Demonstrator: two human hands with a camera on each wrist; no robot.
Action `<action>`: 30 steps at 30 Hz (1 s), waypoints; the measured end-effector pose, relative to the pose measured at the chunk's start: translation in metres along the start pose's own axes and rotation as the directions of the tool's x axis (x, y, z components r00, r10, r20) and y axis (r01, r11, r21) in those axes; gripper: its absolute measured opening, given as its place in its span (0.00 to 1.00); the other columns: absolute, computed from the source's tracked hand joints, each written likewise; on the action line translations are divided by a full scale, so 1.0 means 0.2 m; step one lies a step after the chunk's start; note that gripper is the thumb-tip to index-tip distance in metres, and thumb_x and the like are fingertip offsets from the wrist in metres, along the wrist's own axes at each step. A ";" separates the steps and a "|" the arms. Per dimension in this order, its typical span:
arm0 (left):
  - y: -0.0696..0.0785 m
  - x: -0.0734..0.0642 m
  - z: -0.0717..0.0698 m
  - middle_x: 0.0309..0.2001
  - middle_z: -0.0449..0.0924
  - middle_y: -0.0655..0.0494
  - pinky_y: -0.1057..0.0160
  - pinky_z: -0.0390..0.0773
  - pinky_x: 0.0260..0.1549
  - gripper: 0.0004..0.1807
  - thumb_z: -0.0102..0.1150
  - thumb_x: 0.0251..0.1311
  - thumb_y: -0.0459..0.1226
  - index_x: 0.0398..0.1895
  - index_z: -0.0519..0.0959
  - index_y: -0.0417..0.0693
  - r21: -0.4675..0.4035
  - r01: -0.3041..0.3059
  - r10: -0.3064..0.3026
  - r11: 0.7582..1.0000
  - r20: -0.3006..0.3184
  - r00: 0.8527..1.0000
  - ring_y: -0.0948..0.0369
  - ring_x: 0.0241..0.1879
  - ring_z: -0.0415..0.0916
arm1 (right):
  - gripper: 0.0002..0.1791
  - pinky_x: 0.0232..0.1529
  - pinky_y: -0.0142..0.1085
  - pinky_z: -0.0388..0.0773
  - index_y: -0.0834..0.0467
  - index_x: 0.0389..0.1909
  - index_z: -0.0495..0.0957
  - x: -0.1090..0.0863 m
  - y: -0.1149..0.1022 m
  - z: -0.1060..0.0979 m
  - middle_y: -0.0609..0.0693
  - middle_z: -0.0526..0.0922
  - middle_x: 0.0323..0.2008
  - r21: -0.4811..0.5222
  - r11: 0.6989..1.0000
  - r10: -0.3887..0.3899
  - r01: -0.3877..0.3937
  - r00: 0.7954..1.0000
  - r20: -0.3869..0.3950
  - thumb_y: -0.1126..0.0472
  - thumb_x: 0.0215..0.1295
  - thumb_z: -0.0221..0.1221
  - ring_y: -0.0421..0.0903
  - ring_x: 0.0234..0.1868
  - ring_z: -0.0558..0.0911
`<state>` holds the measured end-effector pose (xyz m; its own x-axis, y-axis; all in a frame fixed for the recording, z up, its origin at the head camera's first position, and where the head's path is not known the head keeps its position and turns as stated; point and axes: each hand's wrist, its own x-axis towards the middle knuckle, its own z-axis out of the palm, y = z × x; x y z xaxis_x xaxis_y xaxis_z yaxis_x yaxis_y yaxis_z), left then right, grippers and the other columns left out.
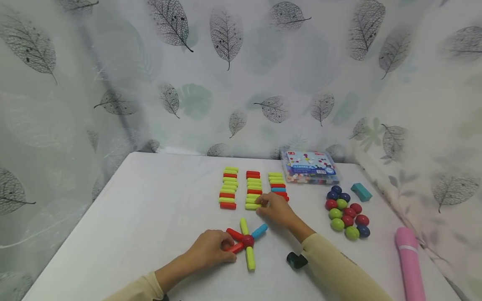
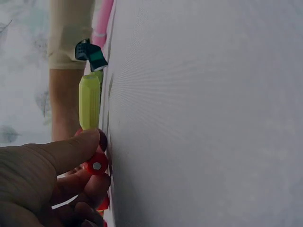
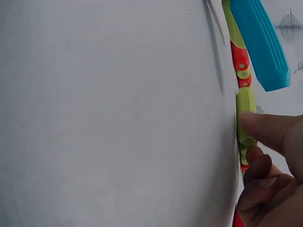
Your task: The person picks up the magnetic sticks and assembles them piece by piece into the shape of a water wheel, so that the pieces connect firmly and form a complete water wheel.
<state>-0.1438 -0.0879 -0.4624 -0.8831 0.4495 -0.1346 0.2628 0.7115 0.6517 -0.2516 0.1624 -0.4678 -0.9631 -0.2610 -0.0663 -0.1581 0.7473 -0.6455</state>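
Observation:
A star of magnetic rods around a red ball lies on the table, with two yellow-green, two red and one blue rod attached. My left hand pinches the lower-left red rod between thumb and fingers. A yellow-green rod of the star rises beyond that thumb. My right hand reaches to the near end of the middle column of rods. There its thumb and fingers pinch a yellow-green rod, which lies low at the table surface. The hand hides part of the right column.
Left column rods lie beside the middle one. Behind stands a clear plastic case. Several coloured balls, a teal block and a pink tube-shaped object are at right. A dark green object lies beside the right sleeve.

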 end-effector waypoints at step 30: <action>0.03 -0.05 0.00 0.21 0.75 0.68 0.69 0.72 0.26 0.11 0.78 0.52 0.45 0.32 0.86 0.53 -0.014 -0.002 0.002 1.000 -0.007 1.000 0.67 0.25 0.71 | 0.07 0.31 0.31 0.75 0.52 0.36 0.84 -0.53 -0.05 0.00 0.43 0.81 0.30 0.126 0.992 -0.002 -0.026 0.977 0.214 0.57 0.59 0.71 0.43 0.34 0.77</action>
<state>-0.1325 -0.0877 -0.4576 -0.8852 0.4473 -0.1278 0.2593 0.7026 0.6627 -0.1478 0.1827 -0.4535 -0.8940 -0.3868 -0.2262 -0.1046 0.6709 -0.7341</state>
